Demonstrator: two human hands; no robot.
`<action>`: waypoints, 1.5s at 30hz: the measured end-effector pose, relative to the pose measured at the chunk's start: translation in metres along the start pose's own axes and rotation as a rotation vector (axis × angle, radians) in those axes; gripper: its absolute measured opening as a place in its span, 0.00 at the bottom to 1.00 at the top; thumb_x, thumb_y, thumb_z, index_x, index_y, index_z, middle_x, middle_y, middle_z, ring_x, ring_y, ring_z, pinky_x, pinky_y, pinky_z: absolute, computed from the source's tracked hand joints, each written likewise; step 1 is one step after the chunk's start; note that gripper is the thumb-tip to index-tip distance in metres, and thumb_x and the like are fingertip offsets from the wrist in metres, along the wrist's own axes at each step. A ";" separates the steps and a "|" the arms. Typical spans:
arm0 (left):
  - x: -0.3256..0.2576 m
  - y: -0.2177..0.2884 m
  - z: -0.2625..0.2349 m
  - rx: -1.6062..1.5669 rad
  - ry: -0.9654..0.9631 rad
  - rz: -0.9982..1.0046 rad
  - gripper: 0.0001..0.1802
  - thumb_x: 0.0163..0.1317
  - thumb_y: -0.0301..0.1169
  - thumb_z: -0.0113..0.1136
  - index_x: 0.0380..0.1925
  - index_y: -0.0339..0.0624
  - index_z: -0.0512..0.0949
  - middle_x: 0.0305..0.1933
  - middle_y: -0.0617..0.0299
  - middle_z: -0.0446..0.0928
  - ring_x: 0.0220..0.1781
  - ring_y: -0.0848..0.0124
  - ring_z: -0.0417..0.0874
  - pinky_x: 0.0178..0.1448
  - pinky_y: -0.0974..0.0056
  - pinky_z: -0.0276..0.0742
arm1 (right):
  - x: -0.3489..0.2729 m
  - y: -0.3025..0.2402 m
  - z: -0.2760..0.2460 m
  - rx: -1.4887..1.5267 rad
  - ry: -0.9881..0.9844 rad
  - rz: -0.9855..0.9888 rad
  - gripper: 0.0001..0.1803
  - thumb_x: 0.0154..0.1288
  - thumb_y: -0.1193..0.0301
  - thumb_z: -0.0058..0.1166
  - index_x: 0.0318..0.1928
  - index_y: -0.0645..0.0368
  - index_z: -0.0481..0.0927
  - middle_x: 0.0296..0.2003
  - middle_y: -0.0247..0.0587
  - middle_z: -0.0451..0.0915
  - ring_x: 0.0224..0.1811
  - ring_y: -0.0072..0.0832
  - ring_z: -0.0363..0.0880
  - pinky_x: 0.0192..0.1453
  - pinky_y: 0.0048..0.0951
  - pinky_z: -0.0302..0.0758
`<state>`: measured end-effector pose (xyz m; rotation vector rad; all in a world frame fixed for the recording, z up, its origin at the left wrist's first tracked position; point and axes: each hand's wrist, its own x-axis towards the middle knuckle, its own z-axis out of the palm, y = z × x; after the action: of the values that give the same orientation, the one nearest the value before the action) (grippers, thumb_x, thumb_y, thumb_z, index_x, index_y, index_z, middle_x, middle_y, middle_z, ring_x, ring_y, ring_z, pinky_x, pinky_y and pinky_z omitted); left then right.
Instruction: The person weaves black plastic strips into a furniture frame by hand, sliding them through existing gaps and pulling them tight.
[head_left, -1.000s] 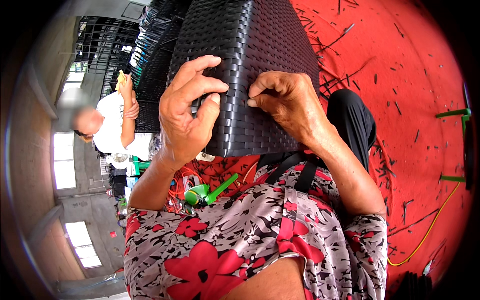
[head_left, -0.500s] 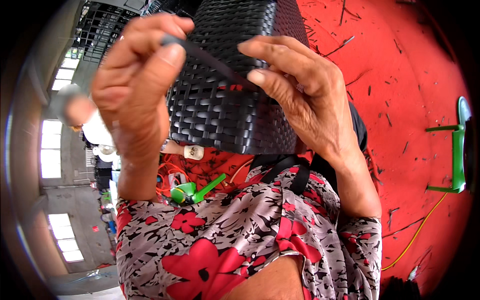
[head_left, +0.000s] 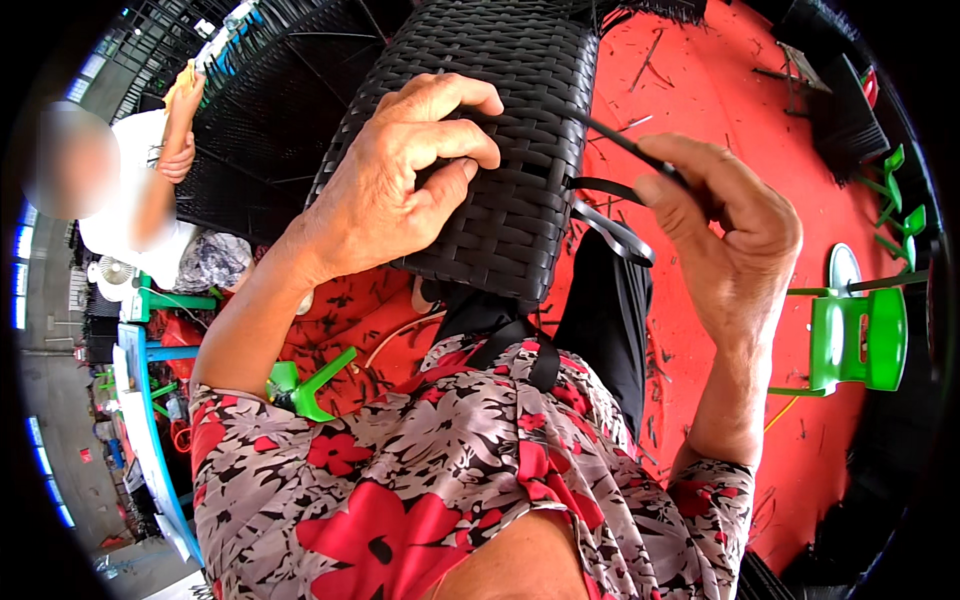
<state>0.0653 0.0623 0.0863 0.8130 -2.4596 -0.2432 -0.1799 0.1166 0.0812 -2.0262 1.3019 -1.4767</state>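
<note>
A black woven rattan-like piece [head_left: 500, 230] of flat plastic strips stands in front of me. Over its top, my left hand [head_left: 405, 180] has bent fingers, thumb and forefinger close together; whether anything is between them does not show against the black weave. To the right of the piece, my right hand [head_left: 725, 220] pinches a black flat strip [head_left: 622, 143] between thumb and fingers. The strip stretches from that hand toward the weave's upper right edge. A second length runs from the weave's side to the same hand, and a loose strip end [head_left: 620, 238] curls below.
Strip scraps litter the red floor [head_left: 700, 90]. A green chair [head_left: 860, 340] stands at right, and a green plastic object [head_left: 305, 388] lies by my left elbow. At far left is another person [head_left: 150, 180] in white, near a fan [head_left: 113, 275] and a blue-edged table [head_left: 145, 430].
The strip was stretched between both hands above the weave. Now my right hand has moved right with it, and my left hand has come down over the weave. The view has shifted too.
</note>
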 end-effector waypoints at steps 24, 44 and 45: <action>0.002 0.013 0.010 0.129 -0.234 0.102 0.07 0.59 0.29 0.58 0.34 0.38 0.80 0.67 0.52 0.62 0.70 0.52 0.58 0.72 0.49 0.49 | 0.042 -0.026 -0.019 -0.682 -0.568 -0.463 0.04 0.49 0.76 0.53 0.21 0.63 0.75 0.18 0.43 0.71 0.21 0.42 0.71 0.26 0.39 0.66; 0.001 0.011 0.020 0.063 -0.285 -0.010 0.18 0.70 0.38 0.45 0.37 0.34 0.78 0.75 0.49 0.47 0.76 0.54 0.44 0.76 0.50 0.33 | 0.051 -0.029 -0.024 -0.721 -0.682 -0.477 0.07 0.49 0.70 0.56 0.22 0.62 0.78 0.19 0.43 0.74 0.25 0.43 0.74 0.31 0.41 0.69; 0.001 0.010 0.020 0.043 -0.289 -0.015 0.18 0.70 0.38 0.45 0.38 0.34 0.78 0.75 0.48 0.47 0.76 0.54 0.44 0.76 0.50 0.33 | 0.053 -0.037 -0.021 -0.660 -0.665 -0.477 0.08 0.48 0.70 0.55 0.21 0.62 0.77 0.19 0.43 0.73 0.25 0.43 0.74 0.31 0.41 0.69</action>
<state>0.0492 0.0695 0.0731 0.8665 -2.7367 -0.3343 -0.1779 0.0993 0.1470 -3.0378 1.1263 -0.3729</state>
